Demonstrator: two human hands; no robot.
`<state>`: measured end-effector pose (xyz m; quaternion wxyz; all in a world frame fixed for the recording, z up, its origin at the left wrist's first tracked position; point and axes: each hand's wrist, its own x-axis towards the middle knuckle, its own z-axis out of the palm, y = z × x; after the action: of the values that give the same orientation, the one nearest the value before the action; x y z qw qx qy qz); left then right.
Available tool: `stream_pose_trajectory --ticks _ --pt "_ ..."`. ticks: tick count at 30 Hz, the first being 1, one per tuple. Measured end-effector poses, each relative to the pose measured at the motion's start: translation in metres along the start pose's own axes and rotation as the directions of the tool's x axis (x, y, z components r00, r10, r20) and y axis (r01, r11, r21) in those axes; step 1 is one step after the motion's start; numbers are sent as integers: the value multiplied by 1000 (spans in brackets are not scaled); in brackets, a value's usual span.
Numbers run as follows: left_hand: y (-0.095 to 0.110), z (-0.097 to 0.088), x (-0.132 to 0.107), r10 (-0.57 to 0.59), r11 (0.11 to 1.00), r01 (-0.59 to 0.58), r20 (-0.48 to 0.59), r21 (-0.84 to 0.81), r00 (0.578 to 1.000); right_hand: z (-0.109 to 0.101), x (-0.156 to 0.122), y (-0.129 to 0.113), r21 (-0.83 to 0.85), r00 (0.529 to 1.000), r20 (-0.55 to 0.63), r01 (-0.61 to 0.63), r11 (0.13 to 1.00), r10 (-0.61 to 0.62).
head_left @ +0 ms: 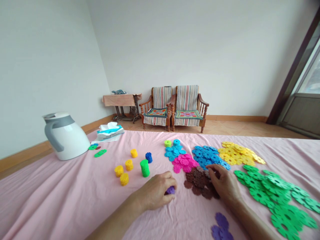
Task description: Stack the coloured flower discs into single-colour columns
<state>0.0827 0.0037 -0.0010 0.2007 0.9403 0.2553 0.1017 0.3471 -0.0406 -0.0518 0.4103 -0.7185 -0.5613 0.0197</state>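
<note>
My left hand (158, 190) is closed around a short stack of purple flower-shaped plastic discs (170, 190) on the pink cloth; its fingers cover part of the stack. My right hand (225, 183) reaches over the right side of a pile of brown discs (198, 178). Its thumb and fingers are pinched at a brown disc (207, 174) by the pile's edge. Below the right wrist lie several loose purple discs (221, 228). Pink discs (184, 162) and blue discs (206, 155) adjoin the brown pile.
Yellow discs (237, 153) and green discs (275, 188) spread at right. Light blue discs (172, 152) lie behind the pink. Yellow stacks (124, 179), a green stack (144, 168) and a dark blue stack (148, 157) stand left. A white jug (71, 140) and tissue pack (110, 132) sit farther left.
</note>
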Motion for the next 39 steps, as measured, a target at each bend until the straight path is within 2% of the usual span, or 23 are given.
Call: stream_pose_trajectory --ticks 9,20,28,34,39 --pt "0 0 -1 -28 999 29 -3 16 1000 0 -1 1 7 1000 -7 19 1000 -19" --pt "-7 -27 -7 -47 998 47 5 -49 999 0 -1 1 3 999 -33 29 1000 -29" --pt "-10 -30 -7 -80 996 82 49 -27 996 -3 -9 -17 -11 985 -2 172 985 -172" --pt "-12 -24 -5 -80 997 80 43 -16 996 -4 -7 -11 -9 991 -40 131 991 -131" --pt "4 -23 -4 -105 992 97 -103 -81 989 -8 0 -1 16 989 -149 -1 1000 3"
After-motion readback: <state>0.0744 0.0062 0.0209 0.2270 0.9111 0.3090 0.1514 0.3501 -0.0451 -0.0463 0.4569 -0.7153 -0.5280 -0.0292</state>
